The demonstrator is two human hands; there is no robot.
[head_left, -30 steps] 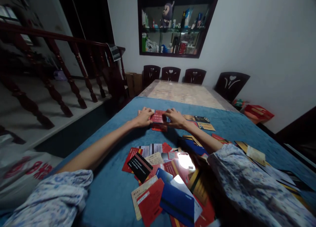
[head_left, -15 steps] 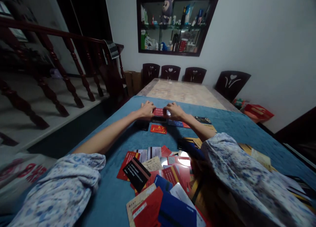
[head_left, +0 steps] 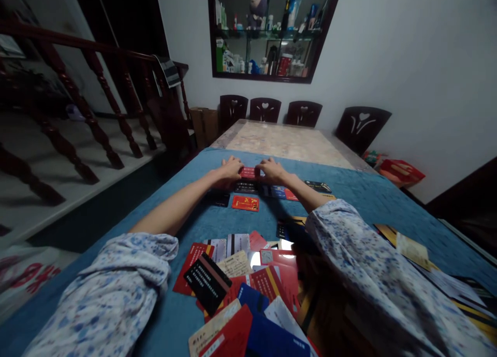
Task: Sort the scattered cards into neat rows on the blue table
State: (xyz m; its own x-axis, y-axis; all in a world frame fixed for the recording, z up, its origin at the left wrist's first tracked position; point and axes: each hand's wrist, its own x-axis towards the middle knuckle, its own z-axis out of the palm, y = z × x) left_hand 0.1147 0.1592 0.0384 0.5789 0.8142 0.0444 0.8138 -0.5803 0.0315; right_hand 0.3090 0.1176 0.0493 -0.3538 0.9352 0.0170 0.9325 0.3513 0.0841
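Note:
At the far part of the blue cloth, a red card (head_left: 248, 173) lies between my two hands. My left hand (head_left: 230, 170) has its curled fingers at the card's left end. Bent over the right end are the fingers of my right hand (head_left: 272, 171); its fingertips are partly hidden. Just below the red card is a black card (head_left: 246, 187), with an orange-red card (head_left: 245, 203) nearer me. A dark card (head_left: 217, 199) sits under my left wrist, and a blue card (head_left: 276, 192) shows beside my right wrist.
A loose heap of cards, with a black striped card (head_left: 207, 283) on it, spreads near me. More cards, including a cream one (head_left: 412, 250), lie at the right past my sleeve. Chairs (head_left: 265, 110) stand behind the bare marble tabletop (head_left: 279, 139); a railing (head_left: 93, 93) runs along the left.
Both hands have shifted the red card slightly away from me, so more of the black card below it shows. The view has tilted a little.

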